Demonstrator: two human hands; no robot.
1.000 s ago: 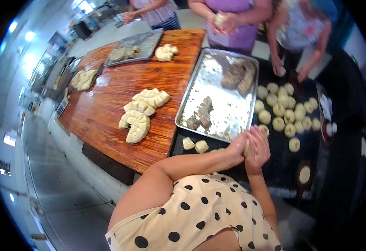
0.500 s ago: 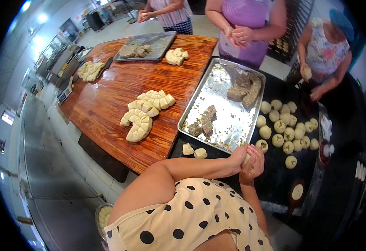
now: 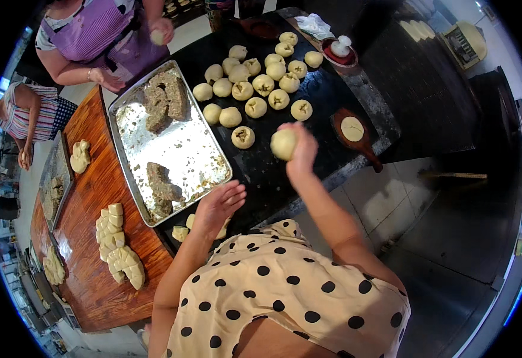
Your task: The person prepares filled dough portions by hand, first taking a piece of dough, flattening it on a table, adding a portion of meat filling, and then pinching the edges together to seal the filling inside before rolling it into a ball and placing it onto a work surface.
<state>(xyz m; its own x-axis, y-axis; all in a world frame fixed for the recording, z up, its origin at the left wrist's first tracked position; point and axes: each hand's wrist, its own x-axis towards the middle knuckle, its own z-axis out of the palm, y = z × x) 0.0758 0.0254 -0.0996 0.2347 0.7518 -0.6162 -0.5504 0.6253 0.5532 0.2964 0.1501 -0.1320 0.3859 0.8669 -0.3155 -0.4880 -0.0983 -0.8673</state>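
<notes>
My right hand (image 3: 304, 152), a little blurred, holds a round filled dough ball (image 3: 283, 144) over the black work surface (image 3: 261, 185). Its fingers wrap the ball's far and right side. My left hand (image 3: 220, 204) is open and empty, fingers stretched out, at the near right corner of the metal tray (image 3: 180, 152). Lumps of brown, grainy filling (image 3: 163, 102) lie on that tray. Several stuffed dough balls (image 3: 263, 85) stand beyond my right hand, some with pleated, gaping tops. Small pieces of plain dough (image 3: 180, 232) lie beside my left wrist, partly hidden by it.
At the right lies a wooden paddle mould (image 3: 363, 147) with a pale dough disc in it. Behind it stand a red dish with a white knob (image 3: 341, 45) and a white cloth (image 3: 313, 26). Cut dough (image 3: 124, 262) rests on the wooden table (image 3: 85, 232). Co-workers stand across.
My hands have parted: the right has carried the dough ball over the black surface, while the left has let go and opened. My view has swung to the right.
</notes>
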